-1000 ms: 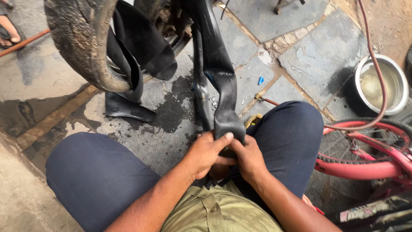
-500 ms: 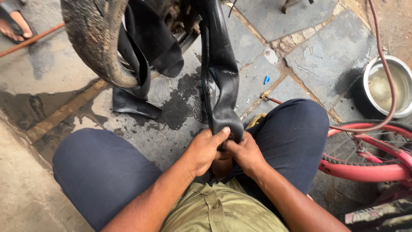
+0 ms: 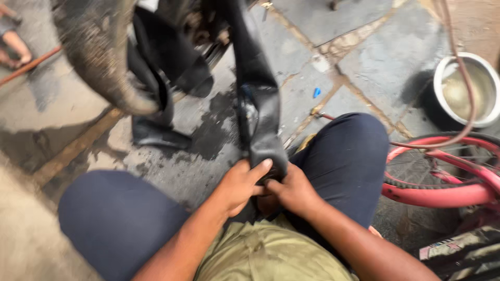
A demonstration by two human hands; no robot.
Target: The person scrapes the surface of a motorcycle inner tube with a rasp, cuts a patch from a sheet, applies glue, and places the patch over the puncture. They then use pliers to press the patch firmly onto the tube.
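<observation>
black rubber inner tube (image 3: 258, 119) is gripped at its lower fold by both hands, left hand (image 3: 240, 184) and right hand (image 3: 291, 190) closed on it, between the knees. at 10 o'clock hangs a dusty tyre (image 3: 96, 57); at 2 o'clock, farther, a metal bowl (image 3: 466, 91).

Steel bowl (image 3: 466, 89), pink bicycle frame (image 3: 442, 193), wet stone paving (image 3: 375, 62).

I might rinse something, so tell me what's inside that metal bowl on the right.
The metal bowl holds murky, pale brownish water. A thin reddish hose crosses in front of it, hiding a strip. Whether anything lies beneath the cloudy water cannot be seen.
</observation>
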